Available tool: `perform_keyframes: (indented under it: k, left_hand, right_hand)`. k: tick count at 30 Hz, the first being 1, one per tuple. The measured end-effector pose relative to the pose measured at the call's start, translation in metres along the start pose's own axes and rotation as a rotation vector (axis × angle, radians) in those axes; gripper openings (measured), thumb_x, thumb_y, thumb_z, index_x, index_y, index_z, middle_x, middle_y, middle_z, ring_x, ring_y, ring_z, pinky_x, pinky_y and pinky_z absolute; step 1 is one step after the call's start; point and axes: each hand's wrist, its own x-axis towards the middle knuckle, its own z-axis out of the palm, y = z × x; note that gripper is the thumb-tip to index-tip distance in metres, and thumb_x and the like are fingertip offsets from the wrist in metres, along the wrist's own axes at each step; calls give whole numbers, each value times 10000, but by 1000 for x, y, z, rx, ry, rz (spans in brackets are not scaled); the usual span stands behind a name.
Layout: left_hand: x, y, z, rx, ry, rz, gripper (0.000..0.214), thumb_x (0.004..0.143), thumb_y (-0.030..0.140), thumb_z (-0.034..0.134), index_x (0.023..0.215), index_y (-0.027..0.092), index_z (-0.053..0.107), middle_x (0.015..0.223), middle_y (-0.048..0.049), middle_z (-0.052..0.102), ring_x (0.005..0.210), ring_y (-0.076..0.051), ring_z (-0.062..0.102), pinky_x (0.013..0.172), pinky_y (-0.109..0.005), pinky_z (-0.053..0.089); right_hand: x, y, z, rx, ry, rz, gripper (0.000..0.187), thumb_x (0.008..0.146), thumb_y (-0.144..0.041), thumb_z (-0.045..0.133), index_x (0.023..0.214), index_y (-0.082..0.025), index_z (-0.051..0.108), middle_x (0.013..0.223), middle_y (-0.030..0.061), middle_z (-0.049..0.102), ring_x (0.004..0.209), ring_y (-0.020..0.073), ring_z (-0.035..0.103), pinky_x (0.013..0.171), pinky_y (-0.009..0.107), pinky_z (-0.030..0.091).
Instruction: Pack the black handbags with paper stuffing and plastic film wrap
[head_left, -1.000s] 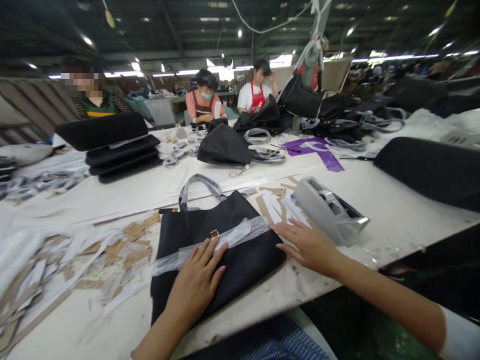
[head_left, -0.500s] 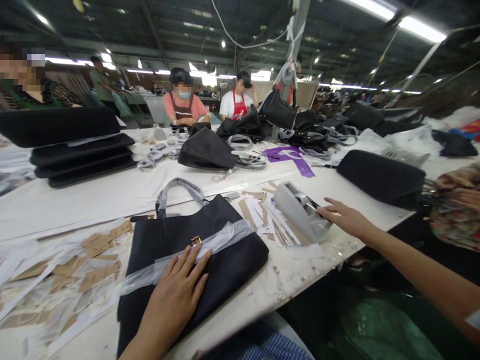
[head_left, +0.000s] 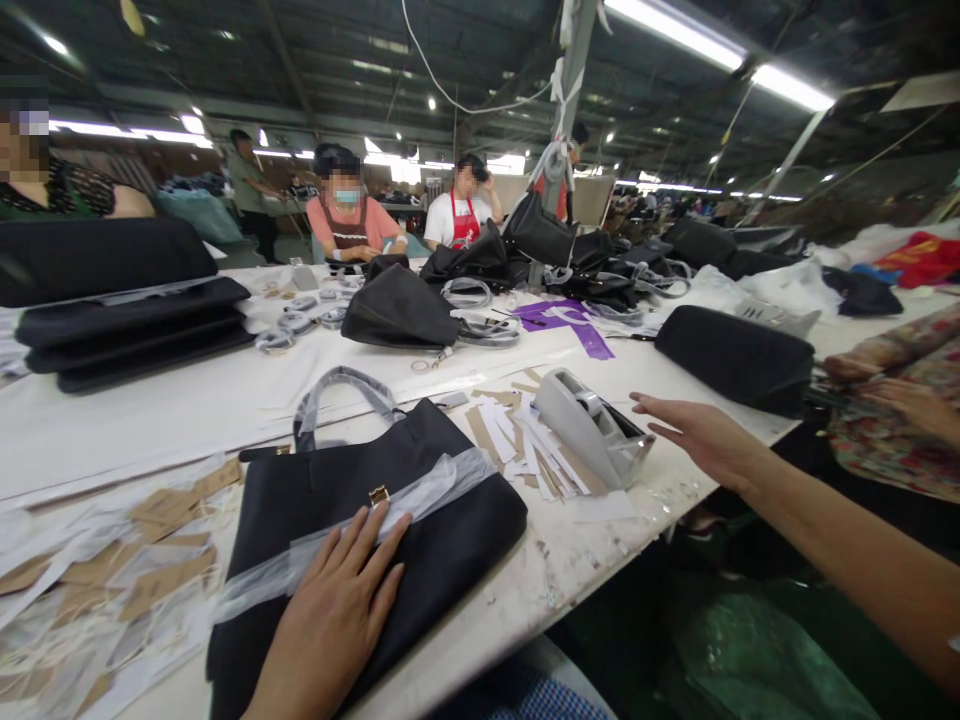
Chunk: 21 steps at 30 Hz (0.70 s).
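Note:
A black handbag (head_left: 442, 500) lies flat on the white table, with its wrapped handle (head_left: 337, 385) toward the far side. Across its front runs a strip of translucent wrapping (head_left: 450, 480), next to a gold clasp (head_left: 379, 495). My left hand (head_left: 334, 600) rests flat on the bag and the strip, fingers stretched out. To the right of the bag stands a grey tape dispenser (head_left: 581, 425). My right hand (head_left: 694, 435) is just beyond its near end, fingers extended and apart from it. Nothing shows in that hand, though a thin piece of tape would be hard to see.
Brown and white paper tags (head_left: 165, 515) are strewn at left; white and brown strips (head_left: 525, 440) lie by the dispenser. Black bags are stacked (head_left: 135, 320) at far left. Another black bag (head_left: 735, 360) lies right, near a co-worker's hands (head_left: 892, 390). Other people sit across the table.
My right hand has drawn off the tape dispenser's near end, leaving a small gap. My left hand stays on the handbag. The whole view has shifted slightly.

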Motion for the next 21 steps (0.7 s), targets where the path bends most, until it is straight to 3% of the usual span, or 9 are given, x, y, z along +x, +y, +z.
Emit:
perform_keyframes:
  k: [3, 6, 9, 12, 17, 21]
  left_hand:
    - [-1, -1, 0, -8, 4, 2, 592, 946, 415, 450, 1506, 270, 324, 1562, -74, 343, 1371, -299, 434, 1053, -489, 461]
    - [-1, -1, 0, -8, 13, -5, 589, 945, 416, 448, 1505, 278, 326, 1566, -65, 334, 1370, -304, 436, 1053, -489, 457]
    - [-1, -1, 0, -5, 6, -1, 593, 943, 429, 448, 1504, 275, 329, 1572, -66, 322, 1374, -308, 429, 1056, -492, 453]
    - [0, 0, -2, -18, -4, 1, 592, 946, 419, 446, 1506, 270, 325, 1575, -70, 315, 1381, -305, 419, 1063, -493, 448]
    - [1, 1, -5, -39, 3, -1, 578, 952, 402, 429, 1505, 266, 330, 1575, -73, 313, 1379, -315, 420, 1058, -506, 451]
    - [1, 0, -4, -34, 11, 10, 576, 952, 402, 422, 1504, 259, 334, 1573, -81, 316, 1373, -318, 428, 1046, -509, 460]
  right_hand:
    - [-24, -12, -13, 84, 19, -15, 213, 749, -421, 724, 875, -255, 766, 1345, 48, 617, 1317, 272, 489, 1125, 409, 401]
    - [-47, -14, -20, 119, 2, 118, 221, 731, -397, 736, 878, -234, 768, 1264, 81, 669, 1214, 291, 586, 1049, 395, 497]
    - [-63, 2, -24, 135, -15, 286, 236, 736, -399, 738, 884, -217, 767, 1131, 110, 725, 1060, 288, 677, 929, 375, 583]
    - [-69, 25, -29, 127, -16, 349, 250, 730, -436, 747, 845, -215, 767, 939, 118, 758, 860, 265, 726, 787, 359, 633]
    - [-62, 57, -27, -13, -4, 278, 298, 693, -472, 769, 838, -212, 765, 782, 87, 740, 604, 198, 676, 608, 328, 620]
    - [-53, 73, -32, -422, 20, 144, 367, 754, -530, 645, 828, -190, 761, 767, 78, 745, 550, 197, 649, 560, 336, 582]
